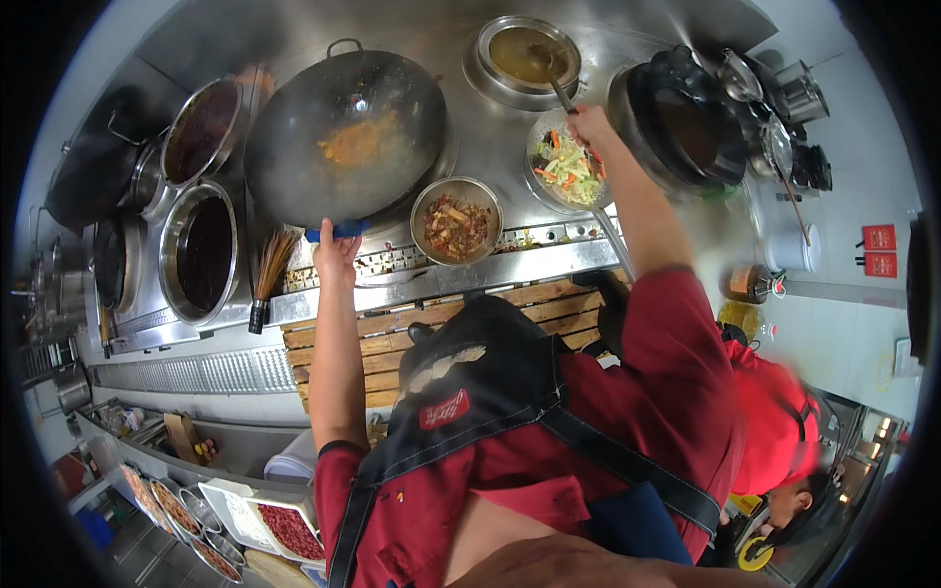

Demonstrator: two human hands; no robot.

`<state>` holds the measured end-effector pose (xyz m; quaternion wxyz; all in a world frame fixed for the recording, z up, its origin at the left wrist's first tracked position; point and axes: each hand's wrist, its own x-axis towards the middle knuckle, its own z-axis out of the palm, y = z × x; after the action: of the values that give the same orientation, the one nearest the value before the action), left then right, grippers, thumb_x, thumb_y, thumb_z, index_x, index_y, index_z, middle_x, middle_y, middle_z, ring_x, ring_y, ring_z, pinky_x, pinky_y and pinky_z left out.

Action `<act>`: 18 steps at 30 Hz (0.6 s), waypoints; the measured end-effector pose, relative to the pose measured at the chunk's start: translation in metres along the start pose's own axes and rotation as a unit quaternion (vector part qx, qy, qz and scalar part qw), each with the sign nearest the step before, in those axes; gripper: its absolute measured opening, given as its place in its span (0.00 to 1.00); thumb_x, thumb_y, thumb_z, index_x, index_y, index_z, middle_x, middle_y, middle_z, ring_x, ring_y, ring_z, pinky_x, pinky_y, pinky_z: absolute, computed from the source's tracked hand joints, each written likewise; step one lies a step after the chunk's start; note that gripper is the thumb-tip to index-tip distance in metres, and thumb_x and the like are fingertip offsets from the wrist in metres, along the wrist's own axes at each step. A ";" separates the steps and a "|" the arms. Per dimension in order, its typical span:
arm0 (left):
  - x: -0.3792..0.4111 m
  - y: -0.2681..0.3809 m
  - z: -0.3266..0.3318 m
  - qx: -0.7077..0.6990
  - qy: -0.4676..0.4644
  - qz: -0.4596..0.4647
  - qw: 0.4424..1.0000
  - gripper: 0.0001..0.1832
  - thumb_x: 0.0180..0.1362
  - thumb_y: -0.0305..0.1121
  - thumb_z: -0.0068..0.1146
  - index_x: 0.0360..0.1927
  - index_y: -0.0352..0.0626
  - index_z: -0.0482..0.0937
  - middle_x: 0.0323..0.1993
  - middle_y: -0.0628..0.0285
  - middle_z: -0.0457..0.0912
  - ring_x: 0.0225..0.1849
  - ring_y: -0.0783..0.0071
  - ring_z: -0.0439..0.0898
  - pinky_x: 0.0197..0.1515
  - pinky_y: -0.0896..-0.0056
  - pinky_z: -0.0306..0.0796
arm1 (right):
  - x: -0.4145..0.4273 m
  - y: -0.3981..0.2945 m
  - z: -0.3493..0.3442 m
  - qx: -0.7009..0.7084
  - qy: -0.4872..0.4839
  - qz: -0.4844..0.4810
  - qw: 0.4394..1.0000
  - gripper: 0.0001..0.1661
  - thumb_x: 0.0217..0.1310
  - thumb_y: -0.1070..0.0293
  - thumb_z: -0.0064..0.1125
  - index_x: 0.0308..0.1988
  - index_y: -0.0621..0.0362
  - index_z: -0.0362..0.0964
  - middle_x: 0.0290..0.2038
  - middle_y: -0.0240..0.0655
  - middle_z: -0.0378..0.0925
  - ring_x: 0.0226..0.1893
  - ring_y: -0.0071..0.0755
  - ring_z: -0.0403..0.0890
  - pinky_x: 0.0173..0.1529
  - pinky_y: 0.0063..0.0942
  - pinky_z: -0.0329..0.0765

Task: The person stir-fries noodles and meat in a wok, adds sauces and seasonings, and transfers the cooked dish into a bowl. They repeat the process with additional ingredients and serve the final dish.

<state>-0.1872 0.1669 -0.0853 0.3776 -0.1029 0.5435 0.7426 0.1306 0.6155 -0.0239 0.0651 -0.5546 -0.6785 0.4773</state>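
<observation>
My left hand [337, 251] grips a blue cloth [345, 230] at the near edge of a large black wok [283, 165]. Orange-yellow liquid or food residue [364, 143] lies in the wok, under a haze of steam. My right hand [588, 123] holds the handle of a ladle [563, 94], whose bowl dips into a metal pot of cloudy broth [514, 55]. Below that hand, a strainer [612, 234] holds shredded cabbage and carrot strips [570, 173]. Between my hands stands a metal bowl [494, 228] of chopped reddish food [457, 226].
Two metal pots of dark liquid [202, 128] and a bamboo wok brush [269, 272] are at left. A second black wok [647, 110] stands right. Wooden slats [323, 360] cover the floor. A person in red [775, 419] bends at lower right. Ingredient trays [290, 529] are lower left.
</observation>
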 end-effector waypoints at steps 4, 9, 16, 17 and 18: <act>0.006 -0.002 0.013 -0.015 0.069 0.009 0.997 0.21 0.65 0.40 0.51 0.53 0.33 0.69 0.48 0.52 0.78 0.48 0.60 0.80 0.53 0.56 0.77 | -0.014 0.014 -0.002 0.506 -0.097 0.059 0.855 0.02 0.65 0.76 0.50 0.36 0.59 0.66 0.25 0.34 0.72 0.18 0.19 0.69 0.16 0.14 0.62; 0.024 0.007 0.017 -0.025 0.093 0.010 0.995 0.22 0.63 0.39 0.50 0.54 0.32 0.67 0.50 0.49 0.76 0.49 0.56 0.80 0.46 0.50 0.79 | -0.112 -0.023 -0.019 0.545 -0.148 0.040 0.824 0.09 0.65 0.76 0.51 0.45 0.58 0.64 0.28 0.34 0.69 0.18 0.13 0.62 0.15 0.11 0.54; 0.033 -0.004 0.018 -0.093 0.092 0.010 0.991 0.09 0.50 0.23 0.50 0.37 0.36 0.73 0.35 0.58 0.76 0.32 0.65 0.78 0.26 0.66 0.69 | -0.249 -0.063 0.005 0.454 -0.136 0.010 0.880 0.19 0.66 0.74 0.50 0.56 0.60 0.61 0.33 0.38 0.71 0.22 0.17 0.67 0.16 0.12 0.61; 0.026 -0.002 0.021 -0.092 0.077 0.025 0.992 0.08 0.50 0.23 0.50 0.36 0.34 0.72 0.34 0.58 0.76 0.31 0.65 0.78 0.26 0.67 0.69 | -0.269 -0.067 0.015 0.405 -0.118 0.010 0.906 0.22 0.66 0.74 0.51 0.58 0.61 0.60 0.33 0.39 0.72 0.22 0.17 0.68 0.16 0.13 0.62; 0.020 0.007 0.030 -0.084 0.084 0.028 0.993 0.09 0.50 0.23 0.50 0.36 0.36 0.73 0.34 0.58 0.76 0.31 0.65 0.78 0.26 0.66 0.69 | -0.285 -0.076 0.025 0.360 -0.097 0.003 0.928 0.24 0.65 0.74 0.52 0.59 0.63 0.59 0.34 0.39 0.72 0.22 0.18 0.68 0.16 0.13 0.63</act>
<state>-0.1982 0.2020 -0.0795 0.2995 -0.1807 0.5120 0.7846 0.1698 0.3749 0.1434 0.1930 -0.4470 -0.4628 0.7408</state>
